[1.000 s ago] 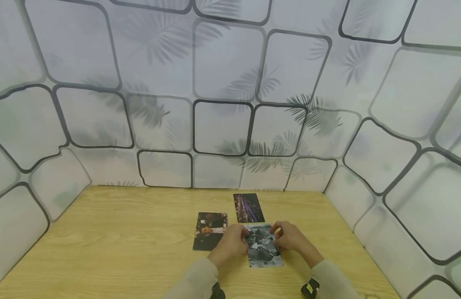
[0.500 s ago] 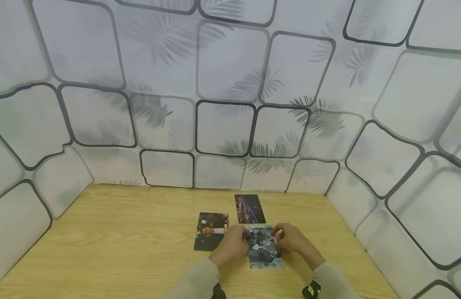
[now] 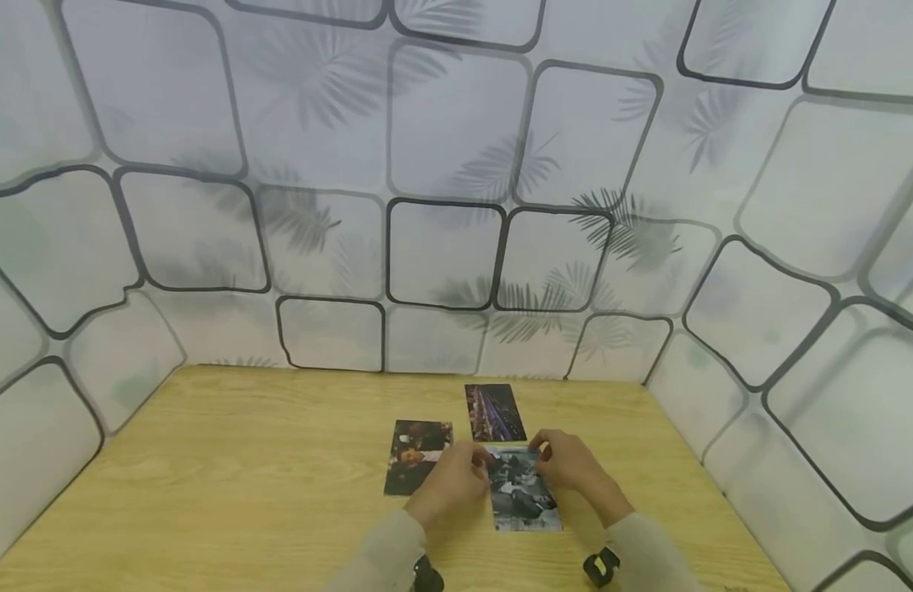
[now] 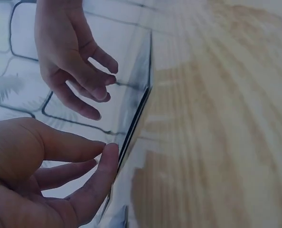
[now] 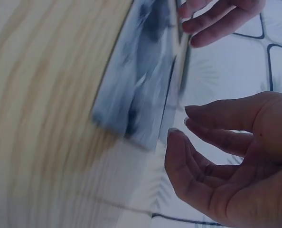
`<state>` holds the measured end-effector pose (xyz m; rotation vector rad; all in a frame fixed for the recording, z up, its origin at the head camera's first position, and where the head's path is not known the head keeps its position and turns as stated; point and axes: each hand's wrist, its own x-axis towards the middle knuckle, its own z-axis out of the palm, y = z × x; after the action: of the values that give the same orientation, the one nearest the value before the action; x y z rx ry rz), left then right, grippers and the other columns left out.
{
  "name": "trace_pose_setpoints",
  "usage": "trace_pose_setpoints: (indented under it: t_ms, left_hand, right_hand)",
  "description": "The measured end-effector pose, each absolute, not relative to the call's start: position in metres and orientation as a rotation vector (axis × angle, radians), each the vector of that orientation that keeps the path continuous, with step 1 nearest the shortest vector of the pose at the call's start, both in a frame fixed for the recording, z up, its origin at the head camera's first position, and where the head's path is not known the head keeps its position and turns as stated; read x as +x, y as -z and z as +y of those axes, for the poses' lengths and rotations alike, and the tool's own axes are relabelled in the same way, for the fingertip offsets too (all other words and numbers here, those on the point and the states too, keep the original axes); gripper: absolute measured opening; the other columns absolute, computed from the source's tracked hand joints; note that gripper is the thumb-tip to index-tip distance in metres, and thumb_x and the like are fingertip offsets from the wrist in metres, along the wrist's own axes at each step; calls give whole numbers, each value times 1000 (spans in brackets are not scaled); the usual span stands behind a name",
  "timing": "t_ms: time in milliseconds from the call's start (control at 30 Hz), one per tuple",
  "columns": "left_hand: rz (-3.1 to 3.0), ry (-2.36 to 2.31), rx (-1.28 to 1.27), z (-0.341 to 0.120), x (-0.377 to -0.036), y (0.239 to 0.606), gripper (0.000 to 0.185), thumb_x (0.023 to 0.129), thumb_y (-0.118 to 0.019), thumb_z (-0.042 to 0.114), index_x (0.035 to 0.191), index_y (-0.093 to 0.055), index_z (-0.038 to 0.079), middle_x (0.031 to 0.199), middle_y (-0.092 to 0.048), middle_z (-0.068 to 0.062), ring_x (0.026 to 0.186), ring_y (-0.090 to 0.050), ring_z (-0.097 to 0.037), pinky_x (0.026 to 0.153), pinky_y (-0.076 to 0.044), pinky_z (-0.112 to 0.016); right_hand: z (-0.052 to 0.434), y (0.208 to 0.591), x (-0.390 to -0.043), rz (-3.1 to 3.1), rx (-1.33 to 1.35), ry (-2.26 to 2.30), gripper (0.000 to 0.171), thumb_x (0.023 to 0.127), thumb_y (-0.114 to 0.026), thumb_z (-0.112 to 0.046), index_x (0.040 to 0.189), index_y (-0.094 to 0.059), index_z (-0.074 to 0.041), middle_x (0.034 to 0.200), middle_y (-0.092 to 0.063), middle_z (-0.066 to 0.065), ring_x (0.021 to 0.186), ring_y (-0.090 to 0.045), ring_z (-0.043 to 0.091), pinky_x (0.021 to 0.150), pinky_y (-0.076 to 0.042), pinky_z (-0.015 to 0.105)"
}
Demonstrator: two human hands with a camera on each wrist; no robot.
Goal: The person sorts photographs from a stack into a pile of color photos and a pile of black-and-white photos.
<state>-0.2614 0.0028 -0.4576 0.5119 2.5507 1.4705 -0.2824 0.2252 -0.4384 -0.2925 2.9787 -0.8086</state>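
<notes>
A black-and-white photo print (image 3: 525, 492) lies on the wooden table between both hands. My left hand (image 3: 456, 477) is at its left edge; in the left wrist view the thumb and index fingertips (image 4: 110, 151) come together right beside the print's edge. At the upper right corner is my right hand (image 3: 571, 462), its fingers loosely bent. The right wrist view shows this hand (image 5: 226, 156) apart from the print (image 5: 136, 80), with a gap between thumb and fingers. Left of the left hand lies a colour photo (image 3: 415, 456) of people, partly covered by that hand.
Behind the black-and-white print lies a dark photo (image 3: 495, 413) of city lights at night. The wooden table (image 3: 242, 477) reaches back to patterned wall panels (image 3: 442, 255), which also stand along the left and right sides.
The right hand has let go of the print's right edge and shifted up and slightly left. The left hand has moved a little left, its fingers loosened. The print stays in place.
</notes>
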Motion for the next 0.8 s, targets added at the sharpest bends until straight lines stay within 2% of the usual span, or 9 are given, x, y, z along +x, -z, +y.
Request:
trace_pose_setpoints:
  t_ms: [67,133,167,267,367,400,500,667,800]
  left_hand:
    - [2572,-1470,506,-3,-263,455,41,80,-66,-9,120,-69,-5,115,-70,-19,96,-68,-26,80,-61,-44]
    - [2580,-1479,494,-11,-264,453,41,81,-68,-8,122,-67,-6,119,-68,-22,99,-69,-31,83,-62,-50]
    - [2593,-1480,489,-15,-265,452,41,81,-68,-8,122,-67,-6,119,-68,-22,99,-70,-31,90,-59,-56]
    - [2630,-1483,469,-28,-266,449,41,81,-68,-8,122,-67,-7,118,-69,-23,99,-70,-31,90,-58,-58]
    - [2636,-1502,431,-43,-268,449,40,83,-67,-9,123,-66,-9,116,-69,-25,95,-71,-30,88,-62,-51]
    - [2634,-1511,419,-48,-269,450,40,83,-66,-10,123,-65,-11,116,-69,-26,94,-71,-30,80,-65,-44]
    - [2661,-1520,370,-61,-271,451,39,82,-66,-11,121,-65,-11,115,-69,-26,92,-72,-29,76,-65,-37]
    - [2726,-1520,262,-80,-273,451,38,81,-72,-9,119,-66,-11,110,-72,-24,91,-72,-26,77,-65,-36]
    - [2769,-1494,194,-93,-275,451,41,81,-81,-2,118,-67,-11,104,-73,-23,88,-73,-26,77,-65,-38]
  right_hand:
    - [217,438,-284,2954,-314,873,22,85,-73,1,106,-71,-4,86,-68,8,71,-61,17,59,-52,31]
    - [208,437,-286,2896,-335,969,21,87,-72,0,108,-71,-3,86,-68,9,69,-63,16,57,-55,29]
    - [203,436,-286,2866,-346,1012,21,88,-71,0,109,-71,-2,87,-67,9,67,-63,16,56,-56,29]
    - [191,434,-287,2771,-369,1125,23,91,-70,-1,113,-69,2,90,-66,12,64,-66,17,56,-60,31]
    - [180,434,-286,2729,-410,1163,25,92,-69,-3,117,-68,3,93,-67,13,65,-67,17,57,-60,32]
    - [176,434,-286,2719,-427,1168,26,92,-68,-3,118,-68,3,94,-67,14,65,-67,17,58,-60,32]
    - [166,439,-288,2682,-465,1201,29,93,-66,-4,120,-67,4,98,-68,14,69,-68,17,61,-61,31]
    - [146,444,-292,2633,-461,1266,28,93,-65,-5,120,-67,4,100,-68,15,72,-71,19,63,-64,31]
    - [132,446,-296,2648,-415,1239,25,93,-67,-5,117,-69,1,97,-70,13,71,-70,18,63,-63,31]
